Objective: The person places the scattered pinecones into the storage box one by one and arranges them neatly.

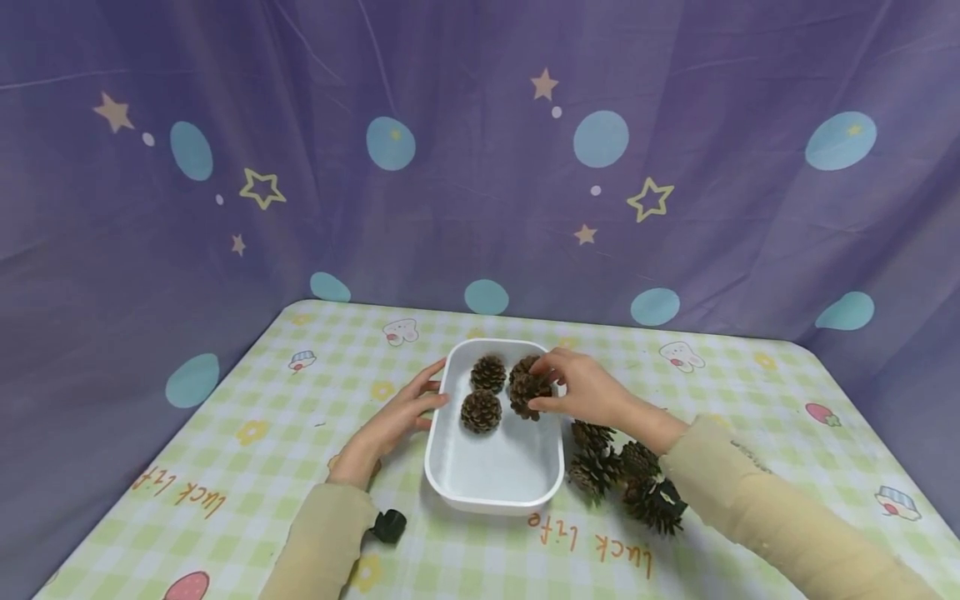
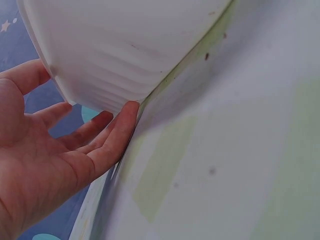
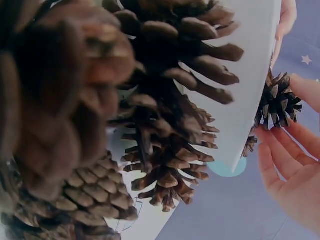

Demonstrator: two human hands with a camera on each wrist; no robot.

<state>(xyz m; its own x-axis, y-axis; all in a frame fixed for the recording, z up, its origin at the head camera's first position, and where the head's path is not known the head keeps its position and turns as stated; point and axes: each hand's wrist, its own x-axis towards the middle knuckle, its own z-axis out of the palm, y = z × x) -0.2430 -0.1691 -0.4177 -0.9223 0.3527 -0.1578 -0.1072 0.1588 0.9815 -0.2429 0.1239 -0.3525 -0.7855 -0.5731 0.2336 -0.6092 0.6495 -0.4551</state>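
Note:
A white rectangular tray (image 1: 495,471) stands on the table with several brown pine cones inside. My left hand (image 1: 397,417) touches the tray's left side, its thumb near the rim. In the left wrist view, the fingers of that hand (image 2: 75,140) lie fairly straight along the tray's outer wall, low by the cloth. Over the tray's right rim, my right hand (image 1: 588,390) pinches a pine cone (image 1: 529,396) between thumb and fingers. Another cone partly shows behind it. Two more pine cones, one (image 1: 489,373) behind the other (image 1: 481,412), lie to its left in the tray.
Several pine cones (image 1: 595,471) sit heaped on the checked tablecloth (image 1: 300,442) right of the tray, below my right forearm. They loom large in the right wrist view. A purple curtain (image 1: 465,225) hangs behind the table.

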